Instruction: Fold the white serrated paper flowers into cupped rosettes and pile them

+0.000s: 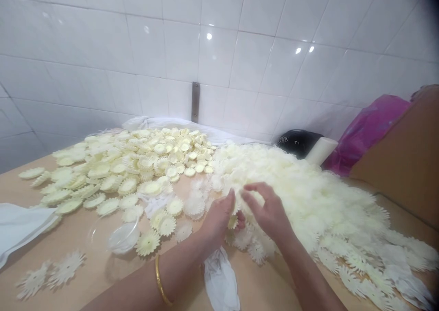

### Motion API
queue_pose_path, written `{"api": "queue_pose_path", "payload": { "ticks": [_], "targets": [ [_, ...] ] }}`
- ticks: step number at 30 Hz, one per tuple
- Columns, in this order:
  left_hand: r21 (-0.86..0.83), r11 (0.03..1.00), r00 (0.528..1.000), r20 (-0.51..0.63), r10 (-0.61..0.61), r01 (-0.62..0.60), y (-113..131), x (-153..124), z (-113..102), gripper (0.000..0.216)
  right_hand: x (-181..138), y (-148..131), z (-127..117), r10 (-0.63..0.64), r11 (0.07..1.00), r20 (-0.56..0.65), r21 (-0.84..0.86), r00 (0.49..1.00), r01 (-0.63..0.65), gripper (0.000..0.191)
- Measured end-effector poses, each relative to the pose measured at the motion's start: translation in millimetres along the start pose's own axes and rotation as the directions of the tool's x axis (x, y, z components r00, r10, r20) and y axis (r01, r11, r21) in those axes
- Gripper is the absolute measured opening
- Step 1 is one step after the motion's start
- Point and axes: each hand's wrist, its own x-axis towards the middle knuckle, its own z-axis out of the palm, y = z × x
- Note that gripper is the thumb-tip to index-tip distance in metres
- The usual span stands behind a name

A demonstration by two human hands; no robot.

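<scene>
Head view, the only one: the held disc is gripped between thumb and fingers of the left hand, at the near edge of the heap of thin discs. Whether one layer or several is held can't be made out. The right hand is bent just beside it, thumb and forefinger brought close together; whether anything is pinched there can't be made out, view too blurred.

Handling (judged): very light, thin, soft and flexible, likely to cling in layers. Little slip expected; toothed edges probably easily bent or torn. Best taken flat between thumb and fingertip, inboard of the teeth, without squeezing hard.

Looks: the held disc is pale yellow-green and mostly covered by fingers. Clearer detail is given by the stacked discs, left of the hands: round, cream to pale green, notched rims, small centre holes on some. The heap on the right is whiter, more see-through, loosely layered. Two loose discs with deeper-cut petals are seen at lower left on the table. A clear plastic tub is set near the stacked side; a white cloth is spread below the hands.
</scene>
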Motion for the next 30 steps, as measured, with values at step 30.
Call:
{"api": "queue_pose_path", "payload": {
  "ticks": [30],
  "targets": [
    [0.013,0.998,0.997,0.048,0.065,-0.066,10,-6,5,0.021,1,-6,2,0.200,0.915,0.077,0.342,0.977,-0.214,0.042]
  ]
}}
